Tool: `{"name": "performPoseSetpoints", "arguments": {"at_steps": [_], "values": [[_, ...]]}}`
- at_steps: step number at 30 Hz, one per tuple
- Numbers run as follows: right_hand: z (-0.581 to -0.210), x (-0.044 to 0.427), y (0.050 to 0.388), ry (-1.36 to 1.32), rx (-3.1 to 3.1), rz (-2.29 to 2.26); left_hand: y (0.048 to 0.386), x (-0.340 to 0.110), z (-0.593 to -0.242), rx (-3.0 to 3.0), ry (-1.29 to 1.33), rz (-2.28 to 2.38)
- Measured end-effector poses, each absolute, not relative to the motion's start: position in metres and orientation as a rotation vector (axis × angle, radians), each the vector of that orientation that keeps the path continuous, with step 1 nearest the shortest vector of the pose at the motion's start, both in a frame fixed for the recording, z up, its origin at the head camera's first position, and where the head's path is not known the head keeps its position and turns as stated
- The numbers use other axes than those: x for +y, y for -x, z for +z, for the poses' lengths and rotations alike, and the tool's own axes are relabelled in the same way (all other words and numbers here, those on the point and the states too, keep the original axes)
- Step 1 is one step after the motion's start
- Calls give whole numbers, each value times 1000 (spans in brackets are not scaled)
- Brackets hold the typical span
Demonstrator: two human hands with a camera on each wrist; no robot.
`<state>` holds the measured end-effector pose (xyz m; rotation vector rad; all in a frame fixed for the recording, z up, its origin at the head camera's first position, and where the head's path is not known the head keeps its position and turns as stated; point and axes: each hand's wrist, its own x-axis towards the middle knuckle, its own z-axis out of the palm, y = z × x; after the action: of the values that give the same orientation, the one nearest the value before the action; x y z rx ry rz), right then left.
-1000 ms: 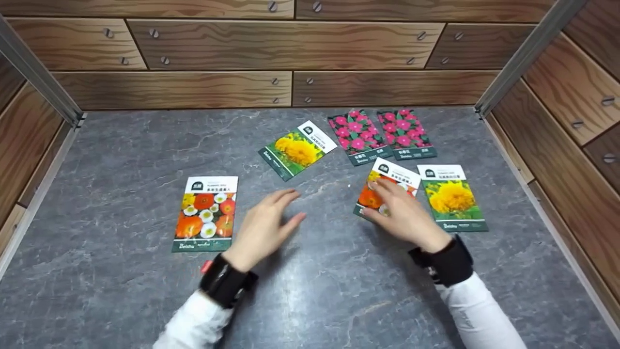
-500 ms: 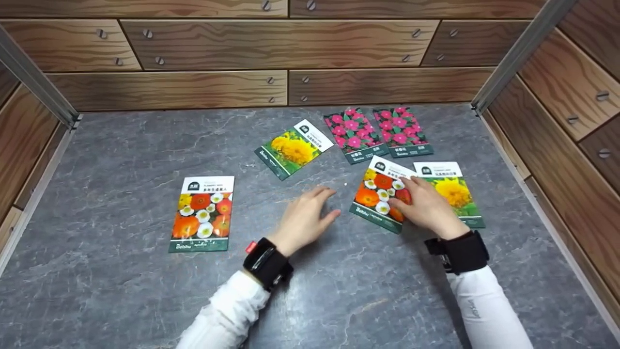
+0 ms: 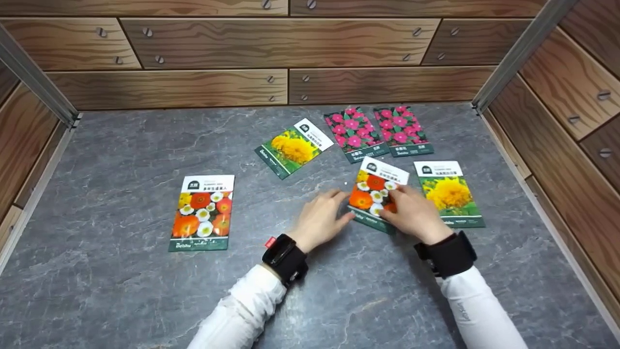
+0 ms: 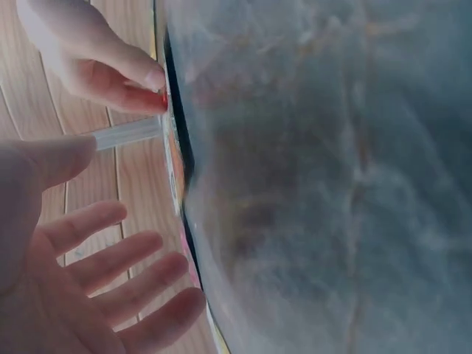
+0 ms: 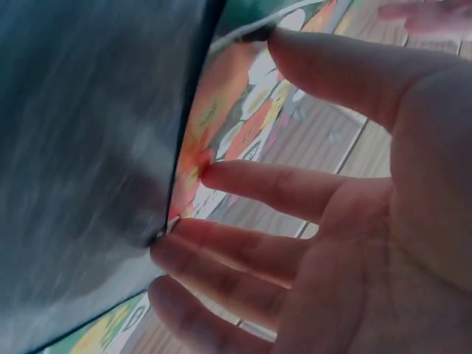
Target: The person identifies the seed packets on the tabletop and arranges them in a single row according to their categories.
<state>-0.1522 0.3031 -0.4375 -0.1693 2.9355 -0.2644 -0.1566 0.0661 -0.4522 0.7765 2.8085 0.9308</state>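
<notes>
A seed packet with orange and white flowers (image 3: pixel 370 194) lies tilted on the grey table in the head view. My right hand (image 3: pixel 411 213) has its thumb and fingertips on the packet's right side; in the right wrist view its fairly straight fingers (image 5: pixel 273 188) touch the packet's printed face and edge. Beside the packet's lower left edge is my left hand (image 3: pixel 317 220), its fingertips close to that edge; whether they touch it I cannot tell. Spread fingers with nothing between them show on the left hand (image 4: pixel 110 265) in the left wrist view.
A matching orange-flower packet (image 3: pixel 203 213) lies at the left. Yellow-flower packets lie at the back middle (image 3: pixel 294 148) and the right (image 3: pixel 449 195). Two pink-flower packets (image 3: pixel 356 135) (image 3: pixel 403 131) lie at the back. Wood-patterned walls (image 3: pixel 281 43) bound the table's back and sides.
My left hand has moved right, up to the tilted packet. The right hand first shifted right, then came back left, and the packet has slid slightly left with it.
</notes>
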Motion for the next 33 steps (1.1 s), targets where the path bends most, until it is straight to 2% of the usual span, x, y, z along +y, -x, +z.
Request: {"name": "performPoseSetpoints", "arguments": {"at_steps": [7, 17, 22, 29, 33], "values": [[-440, 282, 145, 267, 2925, -267, 154, 66, -458, 2870, -737, 763], [-437, 272, 142, 38, 3016, -264, 150, 66, -455, 2857, -769, 522], [-436, 274, 144, 38, 3016, -232, 146, 69, -454, 2835, -793, 518], [-436, 276, 152, 44, 2909, -474, 135, 71, -454, 2856, -862, 523], [-435, 278, 158, 2, 2878, -821, 131, 70, -452, 2857, -871, 534]]}}
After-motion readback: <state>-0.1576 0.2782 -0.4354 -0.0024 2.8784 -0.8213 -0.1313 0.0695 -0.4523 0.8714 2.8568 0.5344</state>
